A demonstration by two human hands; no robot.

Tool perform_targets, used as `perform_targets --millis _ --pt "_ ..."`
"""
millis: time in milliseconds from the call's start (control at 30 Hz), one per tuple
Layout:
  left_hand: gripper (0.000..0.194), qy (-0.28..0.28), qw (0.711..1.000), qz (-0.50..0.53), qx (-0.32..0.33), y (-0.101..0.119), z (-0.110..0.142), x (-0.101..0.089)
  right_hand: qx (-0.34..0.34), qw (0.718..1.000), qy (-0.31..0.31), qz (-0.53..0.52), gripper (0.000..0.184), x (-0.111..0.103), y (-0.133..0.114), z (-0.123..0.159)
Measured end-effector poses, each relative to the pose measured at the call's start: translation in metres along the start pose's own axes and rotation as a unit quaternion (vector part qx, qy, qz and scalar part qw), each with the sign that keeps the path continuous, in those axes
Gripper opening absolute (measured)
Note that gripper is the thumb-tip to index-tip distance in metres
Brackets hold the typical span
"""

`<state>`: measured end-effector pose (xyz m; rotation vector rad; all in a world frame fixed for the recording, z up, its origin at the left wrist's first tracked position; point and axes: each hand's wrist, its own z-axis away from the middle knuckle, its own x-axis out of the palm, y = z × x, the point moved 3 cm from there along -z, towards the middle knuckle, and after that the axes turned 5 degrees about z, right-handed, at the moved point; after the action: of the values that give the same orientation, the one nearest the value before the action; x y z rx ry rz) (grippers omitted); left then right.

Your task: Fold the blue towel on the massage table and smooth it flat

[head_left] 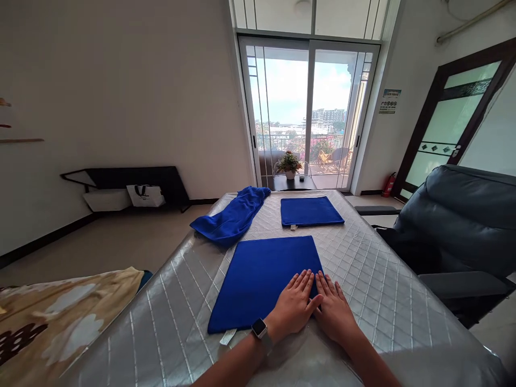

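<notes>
A folded blue cloth [266, 279] lies flat on the silver quilted mattress [374, 285], a white tag [228, 337] showing at its near edge. My left hand [296, 301], with a watch at the wrist, rests flat on the cloth's right part. Beside it, my right hand [332, 309] lies flat over the cloth's right edge. Fingers of both hands are stretched out, and the thumbs meet or overlap. Farther back sits a smaller folded blue cloth [312, 210]. To its left is a crumpled blue cloth [234, 215].
A dark leather armchair [471, 215] stands close on the right. At the left is a flower-patterned blanket [68, 322]. Beyond the mattress, a potted plant [289, 164] stands on a small dark table [294, 184] before the sliding glass door [310, 113].
</notes>
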<state>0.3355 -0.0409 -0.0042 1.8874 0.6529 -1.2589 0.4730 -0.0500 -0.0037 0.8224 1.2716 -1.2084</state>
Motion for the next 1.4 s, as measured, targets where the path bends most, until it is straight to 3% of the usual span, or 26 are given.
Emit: perform_targets --millis 300,467,633,767,933,1067,1233,1400 --pt "0.071 -0.022 0.998 -0.039 -0.048 -0.033 0.031 -0.015 0.001 1.000 0.017 -0.023 0.080 0.007 0.005 -0.003" --pt "0.067 -0.013 0.996 -0.063 -0.054 -0.062 0.081 -0.032 0.003 1.000 0.016 -0.025 0.081 0.008 0.005 -0.003" --pt "0.068 -0.014 0.989 -0.085 -0.117 -0.095 0.141 -0.047 0.003 0.999 0.019 -0.029 0.081 0.009 0.006 -0.003" --pt "0.067 0.004 0.985 -0.092 -0.143 -0.113 0.171 -0.055 0.003 0.999 0.020 -0.025 0.081 0.009 0.007 -0.002" --pt "0.064 0.027 0.986 -0.068 -0.149 -0.114 0.181 -0.061 -0.003 0.999 0.036 -0.016 0.079 0.013 0.009 0.000" --pt "0.052 0.094 0.976 -0.041 -0.192 -0.108 0.184 -0.069 -0.024 0.994 0.104 -0.037 0.073 0.017 0.015 0.000" --pt "0.034 0.207 0.954 -0.032 -0.215 -0.098 0.191 -0.082 -0.107 0.966 0.208 -0.112 0.039 0.006 0.022 0.004" --pt "0.023 0.196 0.956 -0.025 -0.217 -0.090 0.186 -0.084 -0.173 0.955 0.175 -0.166 0.018 -0.008 0.016 0.015"
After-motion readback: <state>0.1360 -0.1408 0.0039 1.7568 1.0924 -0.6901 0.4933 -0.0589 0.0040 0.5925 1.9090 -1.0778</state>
